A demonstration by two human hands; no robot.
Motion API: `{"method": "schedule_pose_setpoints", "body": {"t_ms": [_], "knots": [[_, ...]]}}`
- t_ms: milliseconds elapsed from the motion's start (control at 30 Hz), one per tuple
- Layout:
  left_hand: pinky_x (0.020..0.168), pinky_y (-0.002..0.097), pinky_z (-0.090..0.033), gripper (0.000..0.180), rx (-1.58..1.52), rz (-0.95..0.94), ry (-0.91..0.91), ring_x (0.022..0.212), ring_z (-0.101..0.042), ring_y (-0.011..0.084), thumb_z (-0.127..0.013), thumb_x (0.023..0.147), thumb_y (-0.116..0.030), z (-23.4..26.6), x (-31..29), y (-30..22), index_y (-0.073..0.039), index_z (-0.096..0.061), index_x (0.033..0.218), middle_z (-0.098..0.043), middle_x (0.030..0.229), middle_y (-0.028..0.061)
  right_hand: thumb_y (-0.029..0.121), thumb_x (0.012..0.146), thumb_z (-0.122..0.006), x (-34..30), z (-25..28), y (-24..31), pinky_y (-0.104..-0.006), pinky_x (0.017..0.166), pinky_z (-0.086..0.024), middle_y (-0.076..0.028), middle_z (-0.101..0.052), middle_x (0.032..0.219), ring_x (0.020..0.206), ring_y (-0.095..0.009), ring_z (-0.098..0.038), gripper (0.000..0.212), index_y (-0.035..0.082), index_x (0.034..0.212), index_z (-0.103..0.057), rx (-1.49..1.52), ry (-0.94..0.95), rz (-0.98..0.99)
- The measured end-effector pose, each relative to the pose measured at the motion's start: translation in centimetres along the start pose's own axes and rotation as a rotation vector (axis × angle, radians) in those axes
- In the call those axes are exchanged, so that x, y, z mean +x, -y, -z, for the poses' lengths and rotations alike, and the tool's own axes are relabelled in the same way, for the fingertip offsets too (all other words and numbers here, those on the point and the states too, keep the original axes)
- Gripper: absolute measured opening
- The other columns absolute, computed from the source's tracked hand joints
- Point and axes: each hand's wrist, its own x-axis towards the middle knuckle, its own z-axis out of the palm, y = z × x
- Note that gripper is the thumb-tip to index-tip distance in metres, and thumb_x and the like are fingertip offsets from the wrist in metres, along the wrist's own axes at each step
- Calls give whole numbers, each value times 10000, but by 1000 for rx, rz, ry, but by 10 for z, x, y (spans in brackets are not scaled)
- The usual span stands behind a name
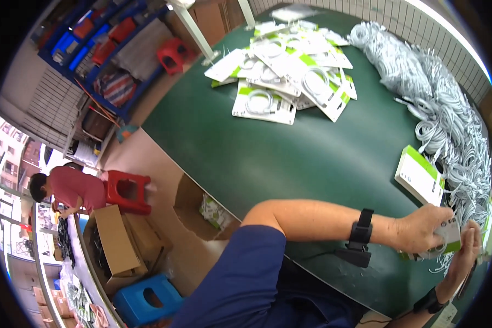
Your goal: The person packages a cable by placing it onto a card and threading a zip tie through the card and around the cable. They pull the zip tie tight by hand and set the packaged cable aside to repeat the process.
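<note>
At the right edge of the table, my left hand (pixel 423 228) grips a white-and-green cable card (pixel 449 234) with a pale coiled cable on it. My right hand (pixel 464 252) is on the card's other side, its fingers pressed together against the card's edge; part of its grip is hidden. Just beyond my left hand lies a stack of white-and-green cards (pixel 421 176). A long heap of loose grey-white coiled cables (pixel 448 115) runs along the table's right side, close to both hands.
A pile of carded cables (pixel 290 71) covers the table's (pixel 246 158) far part. A carton with packs (pixel 202 213) stands by its left edge. Further left are a blue stool (pixel 147 300), a red stool (pixel 127 191), an open cardboard box (pixel 117 240) and a person in red (pixel 76 188) at another bench.
</note>
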Motion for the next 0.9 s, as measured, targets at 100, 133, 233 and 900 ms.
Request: {"method": "schedule_pose_setpoints", "body": {"t_ms": [100,133,233,900], "knots": [[718,422,-514,256,-85,38,78,846,-661,415,-668,782,-4,2,-1,-3,41,-553,1006,-657,857,234,157,995,-627,-4,-25,-14,-246,788,-494,-37,-628,979,885,-95,-596,159,8,1051,-628,247,56,-98],[723,412,-516,272,-81,20,86,848,-667,402,-667,784,0,1,-3,-3,40,-556,1029,-663,870,230,152,976,-647,-13,-37,-23,-234,738,-484,-35,-617,934,828,-90,-586,145,12,1005,-617,321,-26,-142],[731,393,-520,307,-82,-18,107,851,-679,375,-667,790,8,1,-5,-3,39,-561,1077,-674,897,221,147,945,-677,-11,-41,-25,-228,690,-484,-31,-609,881,767,-90,-582,148,27,929,-591,375,24,-177],[768,271,-544,260,-256,447,96,915,-665,140,-700,871,-5,24,-2,-19,41,-621,1115,-702,1045,115,92,924,-665,9,-98,15,-215,601,-408,39,-569,815,720,-33,-473,128,29,859,-575,-320,21,23]]}}
